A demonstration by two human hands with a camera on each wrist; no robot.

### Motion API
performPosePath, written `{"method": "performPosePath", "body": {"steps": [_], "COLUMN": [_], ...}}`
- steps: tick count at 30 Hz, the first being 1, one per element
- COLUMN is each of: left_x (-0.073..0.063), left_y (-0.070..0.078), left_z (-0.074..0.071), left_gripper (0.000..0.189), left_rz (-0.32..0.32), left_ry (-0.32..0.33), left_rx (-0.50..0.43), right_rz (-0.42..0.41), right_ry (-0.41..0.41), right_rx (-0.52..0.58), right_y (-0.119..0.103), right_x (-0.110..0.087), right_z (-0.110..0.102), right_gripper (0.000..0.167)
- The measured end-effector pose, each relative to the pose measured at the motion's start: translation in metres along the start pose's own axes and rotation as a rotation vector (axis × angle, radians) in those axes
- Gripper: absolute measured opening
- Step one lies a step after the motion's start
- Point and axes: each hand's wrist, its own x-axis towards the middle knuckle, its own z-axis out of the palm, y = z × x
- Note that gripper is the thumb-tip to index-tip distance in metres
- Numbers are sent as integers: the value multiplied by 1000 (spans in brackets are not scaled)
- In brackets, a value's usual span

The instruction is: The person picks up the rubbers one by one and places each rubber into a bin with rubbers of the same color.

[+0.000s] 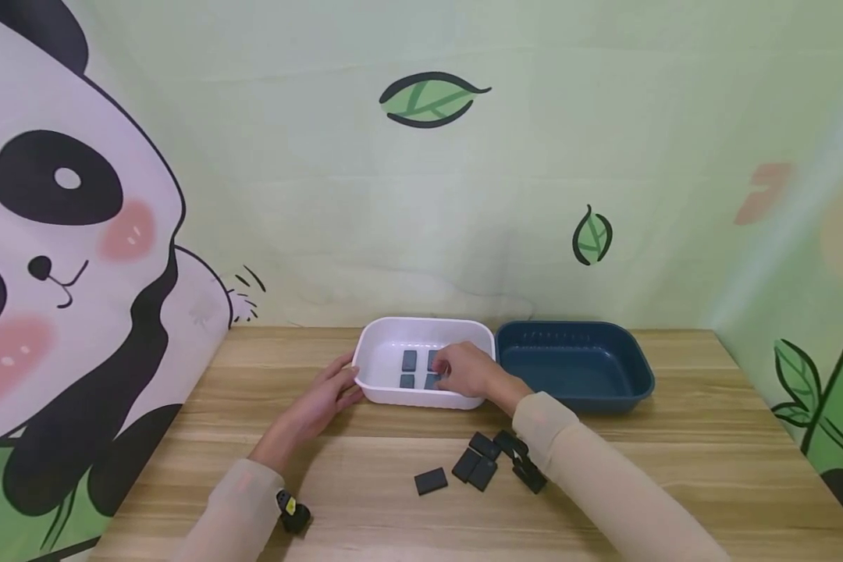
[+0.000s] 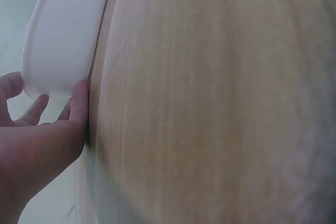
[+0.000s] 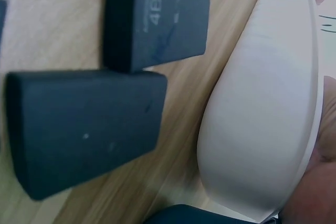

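Observation:
My right hand (image 1: 467,369) reaches over the near wall of a white plastic basin (image 1: 421,399). Its curled fingertips pinch a small dark eraser (image 1: 432,382) at the basin's floor; the fingers partly cover it. Three more erasers, such as this one (image 1: 409,361), lie flat in the basin, forming two rows with it. My left hand (image 1: 328,393) touches the basin's left end from outside, fingers spread against the wall, as the left wrist view shows (image 2: 39,135). In the right wrist view, a black eraser (image 3: 168,22) marked 4B lies on the table; the basin wall hides the right fingertips.
A dark blue basin (image 1: 576,403) stands right beside the white one. Several black erasers (image 1: 467,464) lie in a loose group on the wooden table (image 1: 365,499), near my right forearm, with one eraser (image 1: 432,481) apart. A printed cloth (image 1: 309,195) hangs behind.

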Motion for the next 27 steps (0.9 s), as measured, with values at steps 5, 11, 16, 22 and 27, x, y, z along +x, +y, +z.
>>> {"method": "performPosePath", "body": {"steps": [5,11,16,22,27], "left_x": [-1,0,2,2,-6], "left_y": [0,1,1,11,36], "left_z": [1,1,1,4,12], "left_gripper": [58,59,58,58,63], "left_rz": [-2,0,-11,-11,57], "left_ry": [2,-1,16,47,113], "left_rx": [-7,-12,-19,31,327], "right_rz": [-31,-105,-143,-136,-140], "right_ry": [11,5,-6,34,80], "right_rx": [-21,-42,-55,-60,-40], "right_y": [0,-2,-5,-2,6], "right_x": [-1,-6,-18,-40,-68], "right_z": [-1,-13,-33,-62,-89], "right_gripper": [20,25,33,40,44]}}
